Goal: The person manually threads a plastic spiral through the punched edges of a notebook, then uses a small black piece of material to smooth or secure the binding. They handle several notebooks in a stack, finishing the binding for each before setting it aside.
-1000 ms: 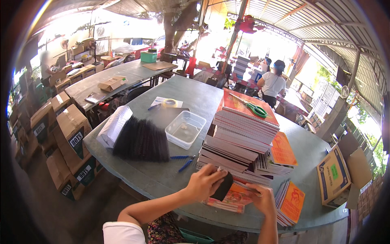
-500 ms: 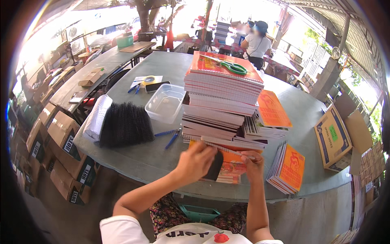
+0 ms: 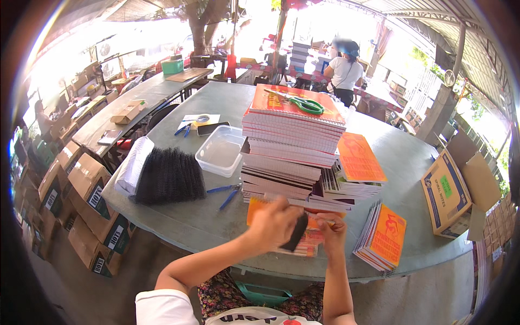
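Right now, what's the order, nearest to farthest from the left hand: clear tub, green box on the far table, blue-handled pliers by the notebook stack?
From the left hand:
1. Blue-handled pliers, ahead and left
2. Clear tub, beyond the pliers
3. Green box, back left

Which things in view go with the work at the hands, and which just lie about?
Likely with the work:
- left hand and the dark piece at it
- right hand
- orange booklets under the hands
- tall notebook stack
- black coils, probably, though untouched

Seemingly just lying about:
- green-handled scissors
- clear container
- open cardboard box
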